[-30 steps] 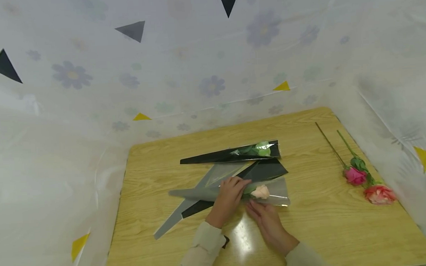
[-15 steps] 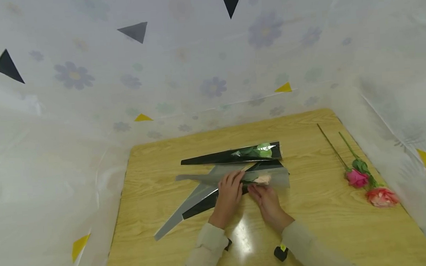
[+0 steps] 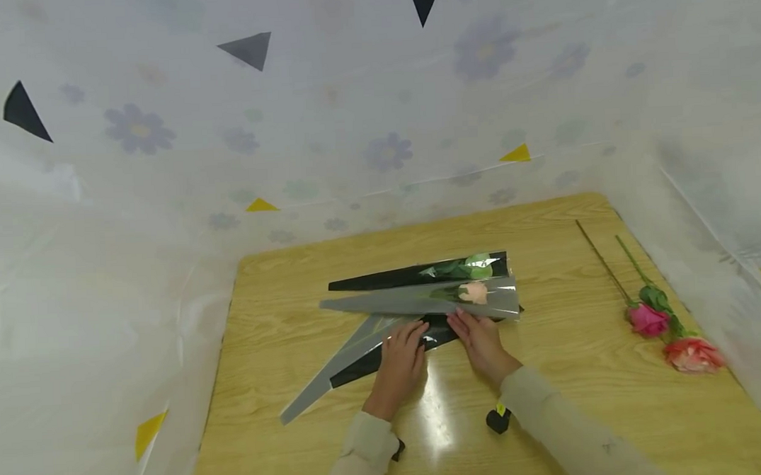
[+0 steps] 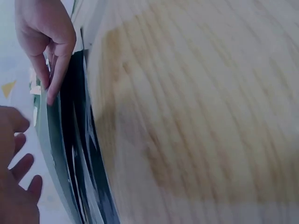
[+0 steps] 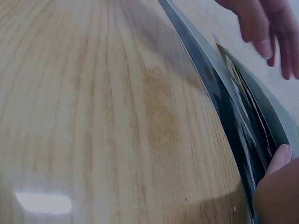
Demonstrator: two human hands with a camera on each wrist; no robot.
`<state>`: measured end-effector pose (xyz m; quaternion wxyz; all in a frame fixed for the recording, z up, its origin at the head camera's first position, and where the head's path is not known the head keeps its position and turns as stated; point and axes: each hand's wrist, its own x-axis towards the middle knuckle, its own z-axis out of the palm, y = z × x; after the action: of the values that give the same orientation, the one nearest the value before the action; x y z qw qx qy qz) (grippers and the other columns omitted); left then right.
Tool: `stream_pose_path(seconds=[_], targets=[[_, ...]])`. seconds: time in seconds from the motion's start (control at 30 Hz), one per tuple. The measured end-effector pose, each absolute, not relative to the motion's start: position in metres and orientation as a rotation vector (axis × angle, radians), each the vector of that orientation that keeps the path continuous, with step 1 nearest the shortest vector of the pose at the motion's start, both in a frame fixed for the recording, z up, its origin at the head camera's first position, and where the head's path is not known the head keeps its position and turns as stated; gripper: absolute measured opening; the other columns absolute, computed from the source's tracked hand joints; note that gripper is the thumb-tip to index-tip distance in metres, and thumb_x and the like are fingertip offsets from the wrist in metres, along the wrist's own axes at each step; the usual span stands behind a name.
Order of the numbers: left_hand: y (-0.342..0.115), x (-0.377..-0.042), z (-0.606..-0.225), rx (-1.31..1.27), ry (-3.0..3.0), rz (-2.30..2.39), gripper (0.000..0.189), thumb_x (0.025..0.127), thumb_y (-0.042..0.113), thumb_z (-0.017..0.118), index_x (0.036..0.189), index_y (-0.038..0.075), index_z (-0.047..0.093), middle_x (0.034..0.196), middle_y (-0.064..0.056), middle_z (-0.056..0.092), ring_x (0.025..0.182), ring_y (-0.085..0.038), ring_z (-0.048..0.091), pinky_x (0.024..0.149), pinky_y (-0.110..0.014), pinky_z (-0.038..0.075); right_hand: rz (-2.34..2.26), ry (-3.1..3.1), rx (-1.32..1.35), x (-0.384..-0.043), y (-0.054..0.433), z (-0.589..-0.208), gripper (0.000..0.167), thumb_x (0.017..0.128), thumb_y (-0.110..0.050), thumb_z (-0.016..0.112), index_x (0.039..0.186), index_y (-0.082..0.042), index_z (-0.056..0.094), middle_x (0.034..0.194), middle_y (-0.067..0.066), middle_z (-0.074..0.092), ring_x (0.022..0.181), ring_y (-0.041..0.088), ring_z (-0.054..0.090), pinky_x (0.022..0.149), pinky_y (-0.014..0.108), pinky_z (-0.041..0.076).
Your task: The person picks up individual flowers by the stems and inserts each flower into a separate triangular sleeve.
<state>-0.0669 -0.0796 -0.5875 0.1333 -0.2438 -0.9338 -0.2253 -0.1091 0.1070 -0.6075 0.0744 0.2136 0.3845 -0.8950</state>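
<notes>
A peach rose [image 3: 473, 293] lies inside a grey flower sleeve [image 3: 383, 301] with a clear front. My right hand [image 3: 483, 343] pinches this sleeve's near edge between thumb and fingers, just below the bloom; the left wrist view shows the pinch from the side. My left hand [image 3: 399, 361] hovers with loosely bent fingers over an empty black sleeve [image 3: 357, 366], holding nothing. Behind the peach rose's sleeve, a green rose [image 3: 480, 266] rests in a black sleeve [image 3: 388, 277]. Another grey sleeve [image 3: 311, 396] lies slantwise under the front black one, partly covered.
Two loose stems, a magenta rose [image 3: 648, 320] and a coral flower [image 3: 694, 355], lie along the right side of the wooden table [image 3: 593, 426]. A small black object [image 3: 498, 421] hangs at the right cuff. White patterned sheeting [image 3: 388, 109] encloses the table's back and sides.
The grey sleeve with the peach rose has moved away from me and now lies beside the green rose's sleeve. My left hand has let go of it and drawn back; the right still pinches it.
</notes>
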Motion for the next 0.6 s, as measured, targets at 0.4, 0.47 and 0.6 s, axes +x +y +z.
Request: stream_pose_path(seconds=[0.4,0.47,0.6], targets=[[-0.081,-0.058,-0.603,-0.713,-2.973,-0.32,0.043,0.096,0.029,0.05,0.138,0.021,0.047,0.141,0.006,0.043,0.128,-0.022,0.038,0.088,-0.043,0.036,-2.505,1.307,0.583,-0.113,0.119,-0.615,0.046,0.094,0.005,0.042,0.137,0.012,0.026,0.129,0.027,0.044,0.116,0.028,0.052,0.094,0.031,0.041],[-0.081,-0.057,-0.606,-0.705,-2.944,-0.277,0.04,0.095,0.03,0.052,0.134,0.023,0.051,0.137,0.007,0.047,0.126,-0.023,0.042,0.086,-0.043,0.037,-2.414,1.396,0.505,-0.109,0.126,-0.615,0.051,0.095,0.005,0.042,0.14,0.012,0.022,0.137,0.028,0.036,0.121,0.03,0.046,0.094,0.029,0.041],[-0.083,-0.055,-0.609,-0.706,-2.868,-0.291,0.033,0.094,0.029,0.055,0.126,0.024,0.06,0.129,0.009,0.055,0.12,-0.022,0.048,0.085,-0.044,0.038,-2.168,1.766,0.319,-0.102,0.144,-0.612,0.048,0.095,0.001,0.043,0.139,0.012,0.027,0.137,0.03,0.037,0.123,0.035,0.043,0.092,0.029,0.043]])
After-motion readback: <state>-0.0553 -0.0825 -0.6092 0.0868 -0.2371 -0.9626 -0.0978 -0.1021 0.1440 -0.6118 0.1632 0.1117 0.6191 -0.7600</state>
